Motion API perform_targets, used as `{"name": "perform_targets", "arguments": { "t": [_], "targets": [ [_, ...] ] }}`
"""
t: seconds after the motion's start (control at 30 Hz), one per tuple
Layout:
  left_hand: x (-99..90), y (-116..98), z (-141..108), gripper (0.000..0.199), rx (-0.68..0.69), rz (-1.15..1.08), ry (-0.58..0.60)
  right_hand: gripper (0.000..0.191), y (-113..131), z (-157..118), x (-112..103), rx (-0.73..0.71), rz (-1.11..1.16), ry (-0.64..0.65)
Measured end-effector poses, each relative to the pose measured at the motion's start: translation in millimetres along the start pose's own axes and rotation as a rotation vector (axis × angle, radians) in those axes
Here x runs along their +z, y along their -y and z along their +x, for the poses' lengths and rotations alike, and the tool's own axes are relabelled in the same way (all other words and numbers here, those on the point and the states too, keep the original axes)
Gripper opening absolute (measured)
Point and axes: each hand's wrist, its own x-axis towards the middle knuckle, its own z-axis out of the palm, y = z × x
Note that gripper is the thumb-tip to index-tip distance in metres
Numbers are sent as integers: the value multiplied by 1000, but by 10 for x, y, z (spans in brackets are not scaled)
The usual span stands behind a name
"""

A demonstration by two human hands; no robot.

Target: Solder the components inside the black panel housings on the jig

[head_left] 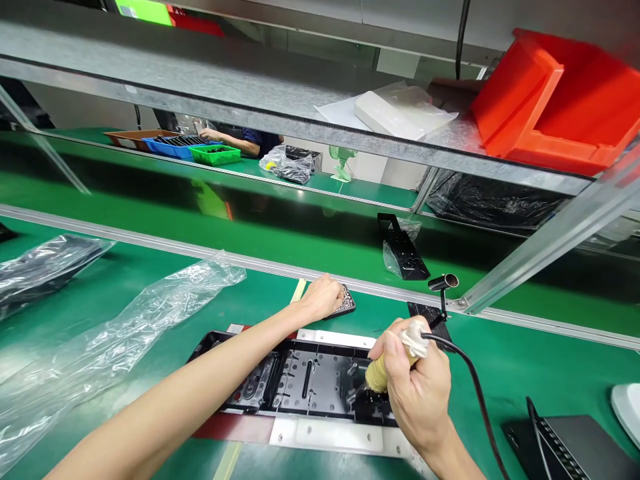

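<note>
My right hand (417, 390) is wrapped round a yellow electric screwdriver (378, 375) with a white top and a black cable. Its tip points down into the right part of a long black plastic housing (307, 380); the exact contact is hard to see. The housing lies in a fixture with metal plates (325, 432). My left hand (324, 297) is at a small dark tray of screws (346, 301) beyond the housing. Its fingers are curled together at the tray, and what they pinch, if anything, is hidden. My left forearm crosses over the housing's left part.
Clear plastic bags (150, 313) lie on the left. A black metal stand (443, 283) is behind my right hand, a black device (575, 443) at lower right. Overhead runs a shelf with a red bin (560, 107). Across the bench, a co-worker's arm (235, 141) is near coloured trays.
</note>
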Motion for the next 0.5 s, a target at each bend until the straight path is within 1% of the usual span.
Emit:
{"name": "perform_targets", "arguments": {
  "t": [0.07, 0.13, 0.23, 0.3, 0.4, 0.5],
  "targets": [
    [-103, -27, -66, 19, -33, -51, -16, 29, -8, -1, 0, -2, 3, -4],
    [-240, -55, -210, 15, -66, -107, -34, 28, -20, 1, 2, -8, -3, -10],
    [-457, -112, -572, 12, -85, -177, -46, 26, -32, 6, 5, -30, -45, -23],
    [-571, -164, -875, 16, -75, -224, -42, 26, -33, 10, 7, -39, -70, -28],
    [-651, -238, -1309, 21, -34, -301, -8, 29, -27, 15, 10, -47, -79, -25],
    [-628, -269, -1600, 22, 60, -312, 46, 30, -23, 17, 10, -57, -79, -23]
  ]
}}
